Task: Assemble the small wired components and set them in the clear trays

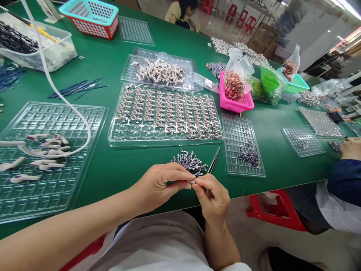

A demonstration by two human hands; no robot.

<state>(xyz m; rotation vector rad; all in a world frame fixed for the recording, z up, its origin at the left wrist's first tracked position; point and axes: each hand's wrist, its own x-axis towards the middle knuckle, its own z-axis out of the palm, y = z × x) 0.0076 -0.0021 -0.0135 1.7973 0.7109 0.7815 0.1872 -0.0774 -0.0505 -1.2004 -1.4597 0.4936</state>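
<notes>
Both hands meet near the table's front edge, pinching one small whitish part [191,181] between them. My left hand [160,184] grips its left end with thumb and fingertips, while my right hand [213,195] holds the other end. Just beyond the fingers lies a pile of small dark electronic pieces [190,162]. Tweezers [214,160] rest beside that pile, partly behind my right hand. Farther back, a clear tray [128,142] holds rows of white earpiece-like parts, with some slots bare at its front left. Behind it, loose white shells [160,71] are heaped on stacked trays.
At left, a clear tray [56,192] holds several shells, and a white cable [60,96] arches over it. To the right are a tray of small pieces [244,145] and a pink basket [237,104]. A co-worker's hand [351,148] is at the far right.
</notes>
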